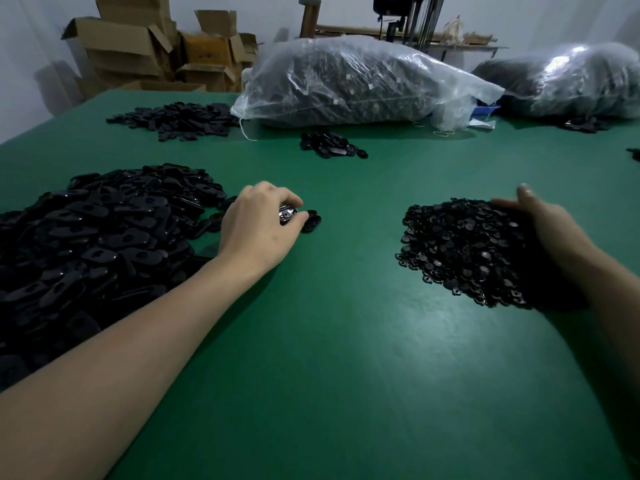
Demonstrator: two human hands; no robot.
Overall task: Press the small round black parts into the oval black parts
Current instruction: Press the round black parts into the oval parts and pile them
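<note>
Left hand [263, 225], fingers curled, pinches one oval part [288, 214] just beside the oval heap [104, 237], apparently readying it for pressing. Right hand [543, 226], fingers extended, rests on the far edge of the round-part heap [464, 251], probably to pick one. Between the heaps, bare worktop [346, 341] leaves assembly room.

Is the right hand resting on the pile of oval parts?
No, the right hand rests against the round-part pile; the oval-part pile lies beside the left hand, which grips a black part.
</note>
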